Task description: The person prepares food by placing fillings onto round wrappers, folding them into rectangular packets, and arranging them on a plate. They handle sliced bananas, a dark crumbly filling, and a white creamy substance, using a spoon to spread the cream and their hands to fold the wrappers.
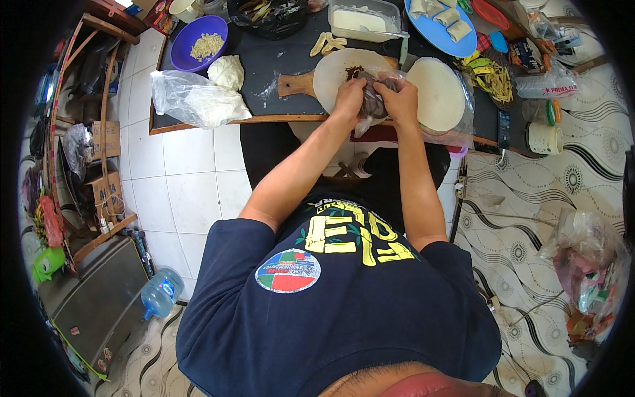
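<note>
My left hand [348,98] and my right hand [399,101] both grip a clear plastic bag with a dark filling [374,99] over the near edge of a thin round white wrapper sheet [337,69]. That sheet lies on a wooden cutting board [296,84] and carries a small dark heap [354,70] at its middle. A stack of round white wrappers in plastic [438,92] sits just right of my right hand.
The dark table [271,59] also holds a purple bowl of crumbs [198,42], a white dough lump [227,71], a clear bag [195,99], banana slices [327,44], a white tub [362,21] and a blue plate of folded rolls [442,23]. A water bottle [161,292] stands on the floor.
</note>
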Demonstrator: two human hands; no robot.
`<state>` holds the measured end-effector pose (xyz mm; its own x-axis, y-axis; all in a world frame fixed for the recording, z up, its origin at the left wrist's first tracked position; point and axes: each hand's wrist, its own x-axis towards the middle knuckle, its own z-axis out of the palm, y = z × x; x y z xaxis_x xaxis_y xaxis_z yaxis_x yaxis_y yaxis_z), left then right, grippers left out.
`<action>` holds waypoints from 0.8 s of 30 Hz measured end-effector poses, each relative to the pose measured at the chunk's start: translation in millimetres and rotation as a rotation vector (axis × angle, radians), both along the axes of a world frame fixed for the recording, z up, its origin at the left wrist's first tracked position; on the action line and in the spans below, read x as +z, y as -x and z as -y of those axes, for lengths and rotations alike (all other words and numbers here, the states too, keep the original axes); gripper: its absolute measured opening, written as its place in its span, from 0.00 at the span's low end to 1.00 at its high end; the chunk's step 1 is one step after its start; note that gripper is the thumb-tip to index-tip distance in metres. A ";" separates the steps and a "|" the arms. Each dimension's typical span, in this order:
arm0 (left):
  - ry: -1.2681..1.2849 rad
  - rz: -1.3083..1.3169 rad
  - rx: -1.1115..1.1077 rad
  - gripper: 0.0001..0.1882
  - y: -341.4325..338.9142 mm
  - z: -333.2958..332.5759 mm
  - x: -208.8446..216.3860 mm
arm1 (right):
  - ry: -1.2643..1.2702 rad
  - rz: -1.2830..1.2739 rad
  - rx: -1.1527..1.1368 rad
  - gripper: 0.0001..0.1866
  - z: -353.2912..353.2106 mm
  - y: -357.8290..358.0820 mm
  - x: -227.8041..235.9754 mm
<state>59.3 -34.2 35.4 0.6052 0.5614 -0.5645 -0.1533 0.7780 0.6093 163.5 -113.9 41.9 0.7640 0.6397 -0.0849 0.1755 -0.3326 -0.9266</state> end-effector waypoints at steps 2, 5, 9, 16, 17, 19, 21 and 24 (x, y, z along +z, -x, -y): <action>0.002 -0.010 -0.012 0.10 0.8 0.0 0.9 | 0.005 0.004 -0.003 0.16 0.2 2.2 3.3; 0.018 -0.002 -0.044 0.10 0.2 -2.1 -7.5 | 0.031 0.032 0.005 0.17 0.3 1.4 5.2; 0.041 0.011 -0.049 0.12 -2.4 -3.6 -8.4 | 0.018 0.056 0.013 0.17 0.4 -0.5 6.9; 0.041 0.061 -0.011 0.17 -2.3 -1.2 -9.6 | -0.005 0.010 0.008 0.17 1.1 1.5 3.7; 0.048 0.050 -0.010 0.16 -1.8 -0.6 -9.9 | -0.013 0.007 0.008 0.17 1.5 1.2 1.5; 0.061 0.027 -0.008 0.16 0.3 -0.6 -5.8 | -0.005 0.008 0.009 0.17 0.8 1.5 2.2; 0.030 0.023 -0.060 0.17 2.6 -1.5 -7.9 | 0.016 0.002 0.026 0.17 -1.6 1.5 8.8; 0.017 0.034 -0.074 0.18 3.0 -1.3 -9.0 | 0.018 -0.120 0.051 0.17 -7.6 -1.8 23.7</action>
<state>56.3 -32.9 26.3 0.6638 0.5048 -0.5519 -0.1155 0.7983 0.5911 165.3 -106.3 65.6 0.7138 0.6754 -0.1854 0.0808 -0.3424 -0.9361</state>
